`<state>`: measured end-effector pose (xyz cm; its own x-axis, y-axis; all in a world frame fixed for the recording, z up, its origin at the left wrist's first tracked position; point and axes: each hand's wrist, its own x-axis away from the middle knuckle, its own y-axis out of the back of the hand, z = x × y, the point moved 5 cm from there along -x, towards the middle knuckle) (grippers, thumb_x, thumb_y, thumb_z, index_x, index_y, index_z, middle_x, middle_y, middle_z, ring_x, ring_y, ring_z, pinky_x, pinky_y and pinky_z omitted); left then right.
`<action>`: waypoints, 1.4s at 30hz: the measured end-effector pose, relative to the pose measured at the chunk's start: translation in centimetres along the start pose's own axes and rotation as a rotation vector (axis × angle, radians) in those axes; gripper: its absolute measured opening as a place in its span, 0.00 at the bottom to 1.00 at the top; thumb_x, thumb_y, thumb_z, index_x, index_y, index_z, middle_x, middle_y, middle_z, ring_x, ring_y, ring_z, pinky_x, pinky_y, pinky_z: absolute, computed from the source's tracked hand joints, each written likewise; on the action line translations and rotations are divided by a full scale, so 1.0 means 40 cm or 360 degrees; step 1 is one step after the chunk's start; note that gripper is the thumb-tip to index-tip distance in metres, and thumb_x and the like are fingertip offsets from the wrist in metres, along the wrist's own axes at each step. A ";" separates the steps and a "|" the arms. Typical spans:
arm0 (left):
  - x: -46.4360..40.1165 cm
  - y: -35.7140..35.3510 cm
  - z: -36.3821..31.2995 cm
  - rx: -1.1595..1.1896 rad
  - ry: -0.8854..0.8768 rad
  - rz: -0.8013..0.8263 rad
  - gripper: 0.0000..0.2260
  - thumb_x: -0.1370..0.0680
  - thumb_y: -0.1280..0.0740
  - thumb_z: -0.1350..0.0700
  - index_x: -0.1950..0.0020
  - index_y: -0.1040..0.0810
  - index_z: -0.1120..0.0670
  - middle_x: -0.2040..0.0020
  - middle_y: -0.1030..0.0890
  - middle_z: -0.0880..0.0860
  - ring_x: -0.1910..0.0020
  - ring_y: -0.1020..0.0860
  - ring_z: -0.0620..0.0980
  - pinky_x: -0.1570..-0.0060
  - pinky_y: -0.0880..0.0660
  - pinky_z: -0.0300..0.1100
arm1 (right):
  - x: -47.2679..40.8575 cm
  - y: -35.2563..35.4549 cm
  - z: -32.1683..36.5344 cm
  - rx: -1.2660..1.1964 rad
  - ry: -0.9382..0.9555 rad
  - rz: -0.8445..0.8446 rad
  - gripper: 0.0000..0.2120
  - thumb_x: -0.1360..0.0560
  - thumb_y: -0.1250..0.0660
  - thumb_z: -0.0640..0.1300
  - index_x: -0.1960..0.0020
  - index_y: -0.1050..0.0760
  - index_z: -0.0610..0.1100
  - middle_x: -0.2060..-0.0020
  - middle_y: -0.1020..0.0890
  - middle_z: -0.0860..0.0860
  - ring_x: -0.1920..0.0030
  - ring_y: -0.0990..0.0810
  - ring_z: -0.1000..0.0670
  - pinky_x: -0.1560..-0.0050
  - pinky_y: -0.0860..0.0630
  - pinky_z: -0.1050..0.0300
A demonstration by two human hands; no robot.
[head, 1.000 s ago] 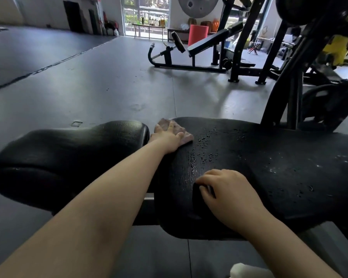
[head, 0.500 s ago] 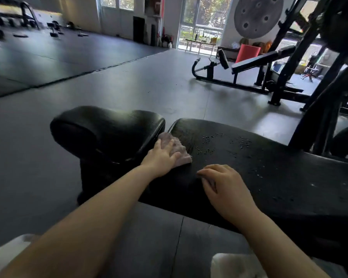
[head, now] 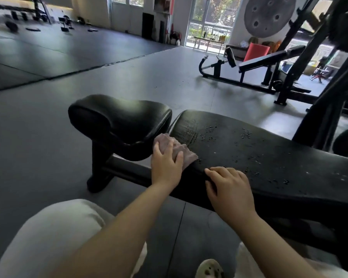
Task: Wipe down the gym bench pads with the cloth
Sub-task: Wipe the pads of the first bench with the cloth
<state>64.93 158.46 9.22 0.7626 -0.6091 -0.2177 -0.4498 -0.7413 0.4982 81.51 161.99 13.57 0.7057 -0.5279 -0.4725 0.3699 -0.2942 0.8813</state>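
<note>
A black gym bench fills the middle of the view, with a long pad (head: 259, 157) on the right and a smaller seat pad (head: 119, 119) on the left. Water droplets dot the long pad's top. My left hand (head: 166, 163) presses a pinkish cloth (head: 186, 155) flat onto the near left corner of the long pad, by the gap between the pads. A wet streak runs across the pad beyond the cloth. My right hand (head: 229, 189) rests on the pad's near edge, with its fingers curled over it.
The bench's black frame and foot (head: 98, 177) stand on grey rubber flooring. Another incline bench (head: 265, 61) and a rack upright (head: 329, 101) stand to the far right. My knee in light trousers (head: 54, 227) is at the lower left. Small weights lie at the far left.
My left hand has drawn the cloth from the far edge of the long pad toward me to its near corner, leaving a wet streak. The view has pulled back and turned left.
</note>
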 end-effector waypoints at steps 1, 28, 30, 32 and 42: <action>-0.022 0.004 0.013 0.0093 0.0032 0.0045 0.22 0.20 0.41 0.49 0.26 0.37 0.49 0.26 0.43 0.57 0.30 0.37 0.57 0.31 0.38 0.49 | 0.000 -0.001 0.001 0.0017 -0.0007 0.0004 0.13 0.34 0.33 0.46 0.51 0.17 0.46 0.56 0.16 0.52 0.57 0.18 0.47 0.55 0.24 0.51; 0.076 -0.050 0.024 0.0486 0.0079 -0.0615 0.29 0.26 0.46 0.43 0.28 0.36 0.56 0.29 0.37 0.61 0.32 0.36 0.58 0.32 0.37 0.51 | 0.010 -0.002 -0.010 0.0009 0.0148 -0.0238 0.24 0.34 0.48 0.42 0.47 0.18 0.45 0.53 0.16 0.51 0.55 0.19 0.46 0.49 0.25 0.52; 0.104 -0.082 0.014 0.0315 0.0008 -0.0637 0.27 0.21 0.49 0.43 0.27 0.43 0.57 0.28 0.42 0.67 0.29 0.41 0.65 0.31 0.40 0.59 | 0.007 -0.005 -0.017 -0.0002 0.0175 -0.0235 0.25 0.35 0.48 0.40 0.47 0.18 0.45 0.53 0.16 0.51 0.56 0.18 0.46 0.49 0.26 0.52; 0.137 -0.110 0.004 0.0166 -0.0082 -0.0589 0.26 0.19 0.55 0.40 0.27 0.48 0.55 0.27 0.50 0.71 0.27 0.49 0.68 0.30 0.47 0.62 | 0.005 -0.005 -0.026 -0.0030 0.0195 -0.0232 0.25 0.36 0.48 0.38 0.48 0.17 0.44 0.53 0.16 0.50 0.57 0.18 0.45 0.47 0.26 0.51; 0.101 -0.041 0.043 -0.0868 -0.1138 -0.0272 0.32 0.27 0.44 0.38 0.28 0.41 0.53 0.28 0.42 0.62 0.29 0.47 0.66 0.31 0.45 0.65 | 0.027 0.014 -0.098 -0.0320 0.0043 -0.0299 0.22 0.38 0.42 0.29 0.50 0.17 0.40 0.52 0.16 0.48 0.49 0.21 0.51 0.34 0.36 0.44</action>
<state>67.96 156.74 6.07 0.2476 -0.6676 -0.7022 0.0634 -0.7120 0.6993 84.82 164.37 13.61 0.6282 -0.4571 -0.6296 0.6064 -0.2192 0.7643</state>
